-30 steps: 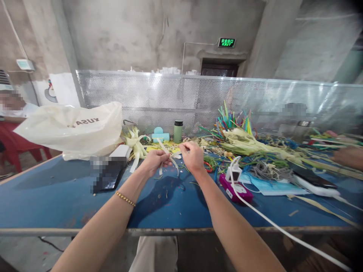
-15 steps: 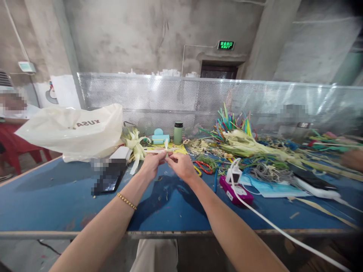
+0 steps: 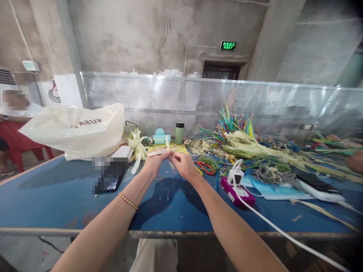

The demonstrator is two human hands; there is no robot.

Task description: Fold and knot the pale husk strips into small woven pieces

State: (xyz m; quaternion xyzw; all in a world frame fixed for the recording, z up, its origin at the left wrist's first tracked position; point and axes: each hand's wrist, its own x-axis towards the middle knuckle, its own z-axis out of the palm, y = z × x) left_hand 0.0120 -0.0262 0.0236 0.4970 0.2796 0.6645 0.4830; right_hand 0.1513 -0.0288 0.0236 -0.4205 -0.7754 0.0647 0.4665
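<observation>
Over the middle of the blue table, my left hand (image 3: 155, 161) and my right hand (image 3: 183, 163) meet at the fingertips. Both are closed in a pinch on a pale strip (image 3: 167, 142) that looks like corn husk. One end of it stands up above my fingers, and another pale length lies along the top of my left hand. Just left of my hands lies a bundle of pale green husk strips (image 3: 137, 145). A yellow sheet (image 3: 181, 148) shows behind my fingers. The exact grip between the fingertips is too small to make out.
A white plastic bag (image 3: 76, 130) and a dark phone (image 3: 113, 179) are at left. Behind stands a green bottle (image 3: 179, 134). To the right are a purple power strip (image 3: 236, 192) with a white cable, grey cords (image 3: 272, 173), and a husk pile (image 3: 249, 147).
My fingertips still meet on the pale strip, with small shifts of the fingers. A pale length now shows more plainly along my left hand. The whole view has shifted slightly.
</observation>
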